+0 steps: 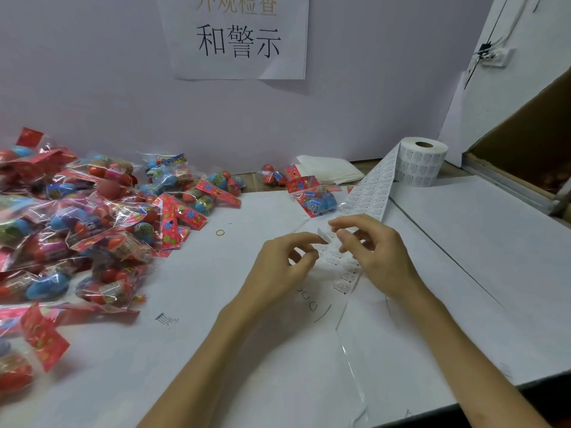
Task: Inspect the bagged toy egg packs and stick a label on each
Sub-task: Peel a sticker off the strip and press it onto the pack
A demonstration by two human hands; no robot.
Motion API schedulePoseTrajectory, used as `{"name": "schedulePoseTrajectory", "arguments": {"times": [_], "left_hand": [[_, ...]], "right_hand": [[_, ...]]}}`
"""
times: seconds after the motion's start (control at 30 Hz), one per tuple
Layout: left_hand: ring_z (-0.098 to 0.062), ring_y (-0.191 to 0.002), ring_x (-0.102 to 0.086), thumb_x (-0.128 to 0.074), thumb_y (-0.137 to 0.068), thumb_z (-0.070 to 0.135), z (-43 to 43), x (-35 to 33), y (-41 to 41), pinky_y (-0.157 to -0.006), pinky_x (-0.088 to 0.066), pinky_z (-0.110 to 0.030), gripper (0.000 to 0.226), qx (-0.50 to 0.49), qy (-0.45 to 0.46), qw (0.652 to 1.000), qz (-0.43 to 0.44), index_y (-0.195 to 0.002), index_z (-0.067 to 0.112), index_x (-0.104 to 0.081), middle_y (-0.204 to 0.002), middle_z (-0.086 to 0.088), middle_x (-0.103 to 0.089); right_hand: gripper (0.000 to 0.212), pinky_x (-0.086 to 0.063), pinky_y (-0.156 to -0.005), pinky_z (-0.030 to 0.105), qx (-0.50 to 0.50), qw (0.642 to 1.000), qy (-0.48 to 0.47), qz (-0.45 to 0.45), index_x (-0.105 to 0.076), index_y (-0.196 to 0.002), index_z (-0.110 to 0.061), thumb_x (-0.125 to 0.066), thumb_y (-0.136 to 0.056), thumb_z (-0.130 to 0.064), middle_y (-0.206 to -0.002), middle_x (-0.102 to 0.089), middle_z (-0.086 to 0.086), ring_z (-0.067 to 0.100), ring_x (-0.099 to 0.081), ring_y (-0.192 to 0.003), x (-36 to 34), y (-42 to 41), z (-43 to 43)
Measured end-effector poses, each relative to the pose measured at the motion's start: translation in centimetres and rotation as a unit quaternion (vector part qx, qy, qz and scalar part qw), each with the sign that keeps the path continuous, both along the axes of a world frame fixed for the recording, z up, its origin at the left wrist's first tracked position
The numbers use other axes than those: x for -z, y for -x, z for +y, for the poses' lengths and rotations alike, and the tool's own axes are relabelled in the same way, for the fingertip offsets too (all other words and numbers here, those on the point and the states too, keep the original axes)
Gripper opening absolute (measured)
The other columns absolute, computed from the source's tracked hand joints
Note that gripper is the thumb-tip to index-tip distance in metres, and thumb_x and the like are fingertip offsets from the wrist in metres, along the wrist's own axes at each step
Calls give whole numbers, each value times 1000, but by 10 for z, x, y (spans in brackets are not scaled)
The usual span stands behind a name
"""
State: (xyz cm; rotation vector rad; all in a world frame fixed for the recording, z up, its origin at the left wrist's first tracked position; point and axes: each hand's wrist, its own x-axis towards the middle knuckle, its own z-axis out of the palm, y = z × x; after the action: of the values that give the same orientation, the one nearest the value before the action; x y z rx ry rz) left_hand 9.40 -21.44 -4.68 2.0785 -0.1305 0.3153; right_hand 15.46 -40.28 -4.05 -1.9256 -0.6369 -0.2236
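Table (pixel 216 350): 1 roll (pixel 423 163); 1 label (pixel 323 235) in L hand (pixel 278 267) pinch, strip (pixel 375 186) in R hand (pixel 377 254).

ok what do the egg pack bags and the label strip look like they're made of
Egg pack bags: clear glossy plastic film, going by the glints and crinkles; the eggs show through. Label strip: matte white paper labels, seemingly on a glossier backing. Its roll has a brown, probably cardboard, core.
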Motion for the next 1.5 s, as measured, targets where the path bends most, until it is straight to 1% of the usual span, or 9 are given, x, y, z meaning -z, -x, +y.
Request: {"name": "schedulePoseTrajectory", "arguments": {"times": [0.37, 0.53, 0.7, 0.8, 0.97, 1.17, 1.33, 1.43, 1.5], "left_hand": [[-8, -88, -65, -58, -97, 12, 2, 3, -1, -82, -56, -37, 32, -16, -100, 994, -27, -117, 31, -76, -104, 10, -70], [-7, -100, -61, -61, -96, 16, 8, 3, -5, -91, -54, -33, 29, -167, -79, 982, -39, -118, 32, -73, -117, 10, -66], [-30, -150, -25, -64, -94, 23, 49, -1, -7, -120, -25, -49, 50, -399, -146, 905, -8, -142, 31, -58, -162, -9, -30], [-34, -157, -1, -60, -96, 29, 70, 3, -6, -123, -10, -54, 59, -441, -192, 874, 61, -153, 30, -44, -170, -14, -6], [-36, -157, 5, -55, -97, 30, 91, 16, -4, -126, -3, -49, 60, -427, -220, 860, 175, -152, 12, -43, -170, -20, 5], [-32, -158, 2, -45, -103, 30, 94, 17, -6, -127, -3, -50, 70, -424, -212, 859, 192, -161, 0, -18, -172, -14, -4], [-20, -156, -19, -44, -105, 27, 65, 4, -8, -125, -3, -54, 53, -356, -190, 912, 68, -156, 12, -39, -168, 1, -27], [-17, -146, -40, -57, -101, 19, 39, -6, -9, -125, -24, -42, 49, -263, -54, 963, -34, -149, 16, -52, -156, 1, -49], [-4, -128, -56, -63, -97, 12, 29, -13, -6, -110, -39, -16, 44, -201, 57, 975, -75, -140, 21, -62, -140, 6, -62]], "right_hand": [[16, -54, -69, 36, -17, 999, 28, -24, -75, -85, -27, -77, -88, -12, -91, -70, -16, 14, -67, -82, -2, 1, 1], [20, -54, -71, 40, -30, 999, 18, -10, -72, -82, -25, -75, -89, -6, -87, -70, -14, 15, -66, -79, 0, 3, 4], [13, -56, -71, 40, -8, 1000, -9, 8, -73, -86, -24, -74, -91, -13, -84, -72, -9, 20, -69, -78, -1, -1, -1], [14, -56, -69, 38, -7, 1000, -12, 11, -73, -85, -26, -72, -92, -13, -82, -72, -8, 20, -68, -75, -1, 0, 0], [18, -54, -67, 37, -4, 1000, -12, 16, -72, -83, -26, -72, -92, -11, -81, -72, -6, 17, -68, -69, -1, 0, 0], [18, -51, -65, 32, -2, 1000, -12, 17, -72, -84, -26, -71, -93, -10, -82, -72, -6, 17, -67, -68, -1, -2, -2], [19, -53, -63, 32, 1, 1000, -5, 13, -72, -84, -28, -71, -93, -11, -82, -72, -7, 17, -67, -68, 1, -4, -1], [21, -53, -62, 25, 7, 1000, 1, 9, -72, -84, -30, -70, -93, -12, -83, -71, -10, 16, -67, -71, 2, -5, -2], [21, -52, -62, 21, 14, 1000, 0, 7, -72, -85, -30, -70, -94, -11, -84, -72, -12, 15, -68, -74, 4, -7, -3]]}}
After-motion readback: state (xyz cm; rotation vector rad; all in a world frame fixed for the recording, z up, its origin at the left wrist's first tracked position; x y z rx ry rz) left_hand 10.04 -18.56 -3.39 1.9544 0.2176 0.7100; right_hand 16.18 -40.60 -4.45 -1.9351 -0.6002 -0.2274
